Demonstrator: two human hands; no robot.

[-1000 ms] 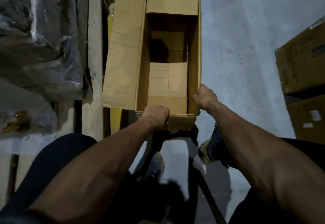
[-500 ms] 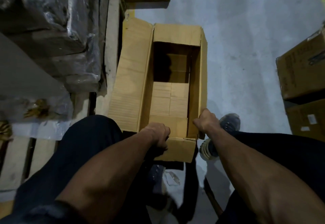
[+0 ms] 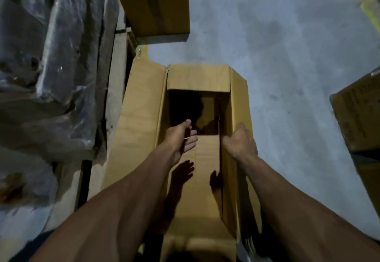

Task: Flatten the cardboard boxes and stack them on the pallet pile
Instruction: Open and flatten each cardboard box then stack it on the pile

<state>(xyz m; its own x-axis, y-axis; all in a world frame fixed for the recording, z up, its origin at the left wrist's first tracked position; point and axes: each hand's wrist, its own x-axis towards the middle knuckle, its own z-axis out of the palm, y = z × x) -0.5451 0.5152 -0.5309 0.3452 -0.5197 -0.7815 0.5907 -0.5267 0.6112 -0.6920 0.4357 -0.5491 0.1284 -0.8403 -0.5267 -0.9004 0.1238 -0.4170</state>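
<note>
Along the left edge: bundles wrapped in plastic film (image 3: 47,60) piled on a wooden pallet (image 3: 115,80). Just right of the pallet boards, the open cardboard box (image 3: 205,179) lies on the concrete floor (image 3: 287,56), its long left flap (image 3: 139,122) folded out flat against the pallet side.

Left hand (image 3: 181,140): reaching into the box mouth, fingers straight and spread, holding nothing. Whether the fingertips touch the inner panel cannot be told; its shadow falls on the cardboard below.

Right hand (image 3: 241,143): grip curled over the top edge of the right wall, thumb inside, pinching that wall.

Box condition: plain brown corrugated, unprinted, still standing as an open tube; far flap folded inward over a dark interior. Walls upright, creases visible along the flap, near corner frayed. Not yet flattened.

Risks, as judged:
- If the left hand pushes down while the bottom flaps are still locked, the wall may buckle mid-panel rather than fold on its seams, giving a lumpy sheet that stacks badly
- Right grip on a single thin edge could tear it if pulled hard
- Box is tight against the pallet, so the left flap may snag on the boards when it collapses sideways

Further right: another closed box (image 3: 154,4) beyond, more cartons (image 3: 357,113) at the right edge
</note>
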